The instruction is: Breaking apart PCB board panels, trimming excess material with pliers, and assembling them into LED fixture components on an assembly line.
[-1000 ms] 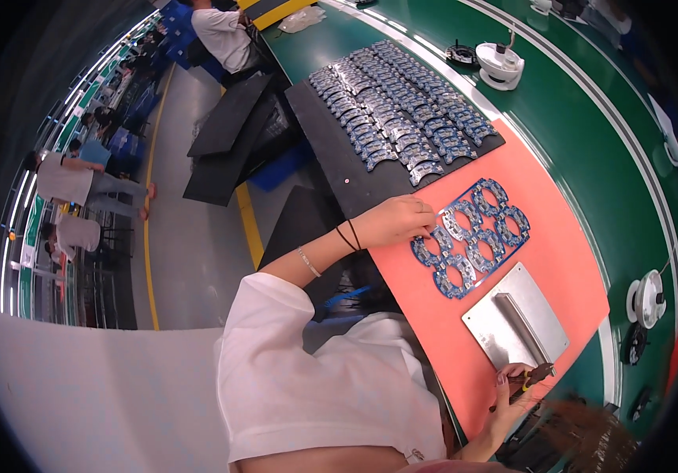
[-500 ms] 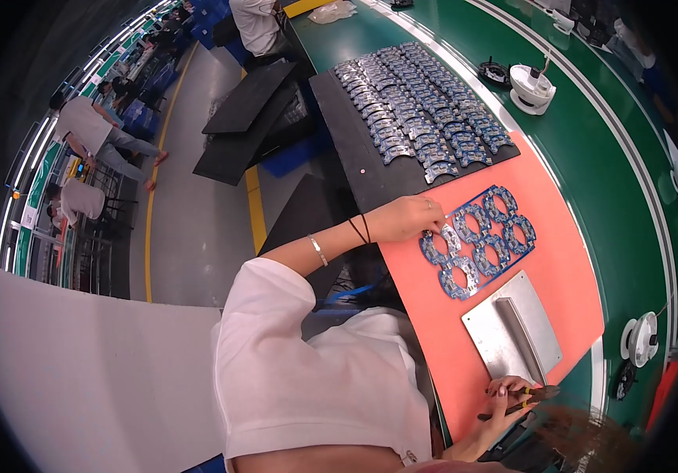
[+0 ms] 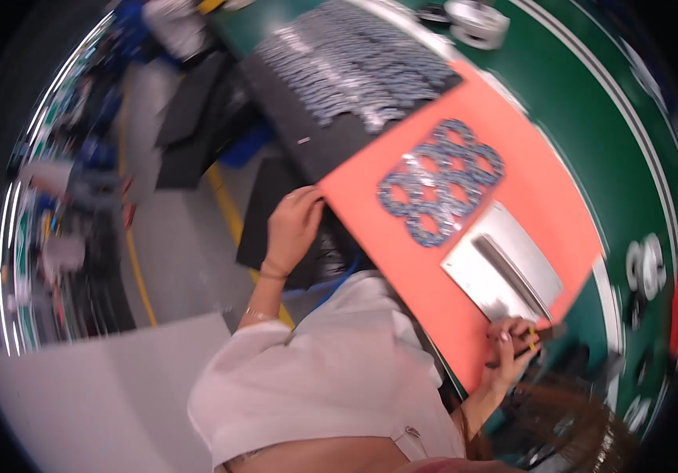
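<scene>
A blue circuit-board panel with several ring-shaped openings lies flat on the orange mat. My left hand is just off the mat's left edge, apart from the panel. Its fingers are bent but smeared by motion, so whether they hold anything does not show. At the lower right, my right hand is wrapped round dark pliers with yellow bands. That hand is by the near end of a metal plate with a raised handle bar, which rests on the mat beside the panel.
Rows of separate circuit boards cover a black sheet beyond the mat. White round devices stand on the green bench. Dark boards are stacked to the left, and other people sit or stand farther off.
My left hand has left the panel and moved left past the mat's edge. My right hand still holds the pliers. The whole view has shifted and blurred.
</scene>
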The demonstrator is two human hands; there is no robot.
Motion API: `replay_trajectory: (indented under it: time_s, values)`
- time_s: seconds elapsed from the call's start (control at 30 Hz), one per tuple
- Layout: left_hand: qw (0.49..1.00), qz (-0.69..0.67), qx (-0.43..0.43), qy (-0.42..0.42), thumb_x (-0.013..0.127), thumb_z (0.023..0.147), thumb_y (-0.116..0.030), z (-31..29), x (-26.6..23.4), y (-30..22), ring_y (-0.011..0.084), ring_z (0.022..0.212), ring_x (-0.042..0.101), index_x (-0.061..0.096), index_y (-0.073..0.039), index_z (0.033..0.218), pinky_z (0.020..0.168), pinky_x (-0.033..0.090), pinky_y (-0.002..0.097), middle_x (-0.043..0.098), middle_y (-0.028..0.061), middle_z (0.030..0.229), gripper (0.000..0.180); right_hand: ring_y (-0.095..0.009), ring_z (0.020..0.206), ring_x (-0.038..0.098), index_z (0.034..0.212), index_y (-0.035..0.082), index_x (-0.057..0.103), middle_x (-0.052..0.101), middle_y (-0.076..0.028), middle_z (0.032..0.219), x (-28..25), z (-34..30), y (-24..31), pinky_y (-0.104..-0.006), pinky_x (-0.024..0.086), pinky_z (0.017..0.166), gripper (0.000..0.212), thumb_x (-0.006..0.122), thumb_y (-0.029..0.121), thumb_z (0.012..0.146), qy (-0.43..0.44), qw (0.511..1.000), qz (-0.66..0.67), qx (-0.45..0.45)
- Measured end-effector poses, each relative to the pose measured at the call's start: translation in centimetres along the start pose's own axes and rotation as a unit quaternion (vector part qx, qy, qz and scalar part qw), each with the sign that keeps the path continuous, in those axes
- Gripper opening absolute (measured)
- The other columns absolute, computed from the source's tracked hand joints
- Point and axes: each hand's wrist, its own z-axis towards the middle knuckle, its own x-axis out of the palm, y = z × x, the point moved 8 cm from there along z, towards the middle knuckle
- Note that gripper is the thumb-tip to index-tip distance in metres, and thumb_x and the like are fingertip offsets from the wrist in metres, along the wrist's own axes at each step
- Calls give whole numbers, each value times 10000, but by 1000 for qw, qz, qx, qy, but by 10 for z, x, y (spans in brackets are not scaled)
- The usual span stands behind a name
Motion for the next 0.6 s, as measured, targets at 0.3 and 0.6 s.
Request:
replay_trajectory:
  time_s: [0.3,0.6]
  values:
    - [983,-15,145,115,609,931,-183,58,92,-83,389,1211,501,518,21,1336,1018,413,445,573,231,1271,463,-138,827,518,1023,32,472,539,-89,904,30,-11,22,-278,426,743,235,629,-21,856,2,998,-59,-6]
    - [867,-415,-173,215,593,965,-163,86,134,-77,144,900,601,575,14,1261,703,505,294,638,104,1024,345,-131,811,517,1027,27,479,539,-83,898,22,-25,36,-276,428,726,226,628,-20,864,-55,997,-58,-19]
